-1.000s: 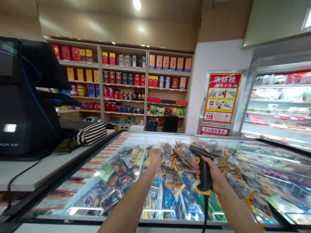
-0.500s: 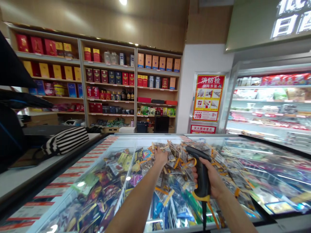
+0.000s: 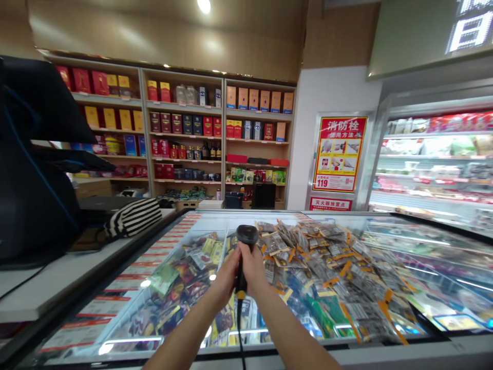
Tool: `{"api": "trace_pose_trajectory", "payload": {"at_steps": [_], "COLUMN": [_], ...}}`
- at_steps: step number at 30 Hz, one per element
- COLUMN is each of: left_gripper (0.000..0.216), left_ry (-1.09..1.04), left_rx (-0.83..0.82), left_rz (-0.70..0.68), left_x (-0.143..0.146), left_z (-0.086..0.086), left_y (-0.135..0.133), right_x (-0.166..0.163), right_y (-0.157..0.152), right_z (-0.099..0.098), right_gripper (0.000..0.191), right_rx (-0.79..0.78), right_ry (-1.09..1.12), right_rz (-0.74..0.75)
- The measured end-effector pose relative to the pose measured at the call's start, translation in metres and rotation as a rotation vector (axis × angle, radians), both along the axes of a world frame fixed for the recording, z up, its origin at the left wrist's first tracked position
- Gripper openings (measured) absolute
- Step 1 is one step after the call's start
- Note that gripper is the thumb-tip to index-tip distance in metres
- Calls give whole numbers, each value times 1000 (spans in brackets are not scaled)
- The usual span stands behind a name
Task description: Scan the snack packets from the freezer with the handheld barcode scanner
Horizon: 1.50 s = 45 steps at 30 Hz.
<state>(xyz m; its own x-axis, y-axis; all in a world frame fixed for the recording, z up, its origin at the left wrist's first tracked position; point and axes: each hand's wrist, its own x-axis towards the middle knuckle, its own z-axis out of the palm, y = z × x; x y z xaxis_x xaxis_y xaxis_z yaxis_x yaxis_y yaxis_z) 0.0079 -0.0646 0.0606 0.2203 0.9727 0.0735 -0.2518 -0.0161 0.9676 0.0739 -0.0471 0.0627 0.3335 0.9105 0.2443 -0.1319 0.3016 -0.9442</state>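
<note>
Smooth white counter (image 3: 26,295): far left for you, holding up a chunky black plastic checkout machine (image 3: 38,169) and a soft black-and-white striped fabric pouch (image 3: 136,217).
Orange-and-white paper price labels (image 3: 115,298): slanting row down the left side of the flat, shiny glass-topped chest freezer (image 3: 373,355).
Wooden shelf unit with grey edging (image 3: 224,154): behind all that, loaded with stiff red, yellow, blue and tan boxes (image 3: 165,123).
Crinkly multicoloured plastic bags (image 3: 181,277): packed inside the freezer, seen through the glass.
Left hand (image 3: 230,275): yours is curled closed on the scanner's handle, forearm angling up from lower left, some fingers hidden.
Black plastic handheld scanner (image 3: 247,233): rounded head up, between your hands over the glass, cord hanging down.
Right hand (image 3: 253,264): also wrapped snugly round the handle, pressed right up near your left.
Greyish plastic packets with orange strips (image 3: 327,257): messy pile spread across the glass, right of your hands.
Glossy red-and-yellow sign (image 3: 337,154): on the wall beyond.
</note>
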Motion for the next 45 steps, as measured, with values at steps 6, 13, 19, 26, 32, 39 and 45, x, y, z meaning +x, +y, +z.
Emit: {"api": "trace_pose_trajectory", "payload": {"at_steps": [6, 13, 19, 26, 32, 39, 45], "left_gripper": [29, 22, 18, 12, 12, 16, 23], "left_ry": [-170, -167, -184, -147, -241, -335, -319], "left_rx": [-103, -154, -220, -178, -35, 184, 129], "left_rz": [235, 151, 76, 105, 216, 232, 135], "left_x": [-70, -146, -163, -181, -199, -188, -156], "left_z": [-8, -16, -18, 15, 68, 135, 98], "left_y": [8, 4, 10, 46, 90, 83, 47], "right_x": [-64, 0, 47, 54, 57, 21, 39], "right_y": [8, 37, 52, 68, 62, 56, 86], "right_z": [-5, -46, -60, -54, -61, -64, -69], "right_gripper": [46, 41, 38, 68, 39, 48, 43], "right_rx": [81, -26, -195, -200, -155, -9, -70], "right_ry": [-450, -1207, -1438, -1296, -974, -1080, -1181], "right_rz": [172, -269, -325, -196, -166, -78, -54]}}
